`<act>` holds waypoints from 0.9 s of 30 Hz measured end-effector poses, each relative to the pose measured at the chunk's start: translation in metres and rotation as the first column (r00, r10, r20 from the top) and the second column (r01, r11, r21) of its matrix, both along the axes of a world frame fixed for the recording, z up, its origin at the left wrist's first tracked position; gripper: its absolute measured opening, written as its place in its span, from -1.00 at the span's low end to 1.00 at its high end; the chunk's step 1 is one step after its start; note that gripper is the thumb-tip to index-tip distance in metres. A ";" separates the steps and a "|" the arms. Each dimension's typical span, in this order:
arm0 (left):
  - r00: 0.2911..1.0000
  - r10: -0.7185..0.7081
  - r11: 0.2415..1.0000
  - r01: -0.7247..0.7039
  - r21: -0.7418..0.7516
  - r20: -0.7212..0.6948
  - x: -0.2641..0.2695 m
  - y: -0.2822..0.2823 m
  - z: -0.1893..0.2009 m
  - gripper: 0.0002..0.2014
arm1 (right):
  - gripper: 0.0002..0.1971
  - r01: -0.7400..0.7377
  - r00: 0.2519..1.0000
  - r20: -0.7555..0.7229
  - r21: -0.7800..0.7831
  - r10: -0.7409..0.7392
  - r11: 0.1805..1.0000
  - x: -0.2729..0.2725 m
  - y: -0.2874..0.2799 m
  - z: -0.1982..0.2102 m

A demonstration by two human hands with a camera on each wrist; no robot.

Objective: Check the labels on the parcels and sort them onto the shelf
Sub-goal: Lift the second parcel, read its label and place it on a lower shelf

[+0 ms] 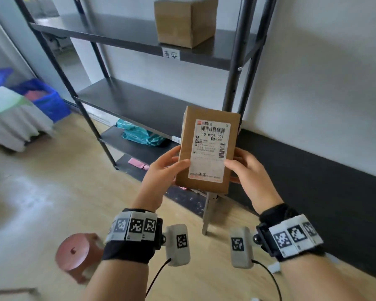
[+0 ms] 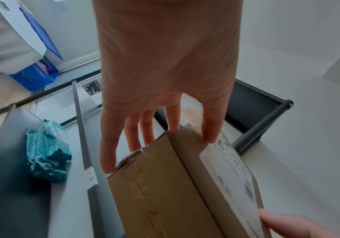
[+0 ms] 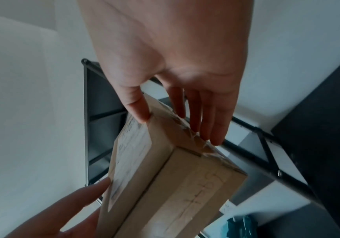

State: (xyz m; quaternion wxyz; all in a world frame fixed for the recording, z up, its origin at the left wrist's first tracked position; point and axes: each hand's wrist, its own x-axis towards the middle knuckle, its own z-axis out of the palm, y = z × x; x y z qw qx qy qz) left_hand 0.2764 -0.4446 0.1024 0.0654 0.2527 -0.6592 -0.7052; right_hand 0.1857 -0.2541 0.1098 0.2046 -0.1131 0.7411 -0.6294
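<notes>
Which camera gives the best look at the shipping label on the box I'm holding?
The head view: the shipping label faces that camera nearly square on, with its barcode and code line sharp. The left wrist view catches it edge-on and blurred along the parcel. The right wrist view shows only a dim, slanted strip, unreadable.

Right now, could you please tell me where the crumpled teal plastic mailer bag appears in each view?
Head: crumpled teal plastic mailer bag on a lower shelf, left of centre.
Left wrist: left side.
Right wrist: bottom right corner.
Shared landmark: the brown cardboard parcel both hands hold.
</notes>
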 end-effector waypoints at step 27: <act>0.951 0.168 0.964 -0.104 -0.246 0.258 -0.187 -0.171 -0.052 -0.61 | -0.48 -0.043 0.997 0.066 0.274 0.025 0.961 -0.172 -0.202 -0.061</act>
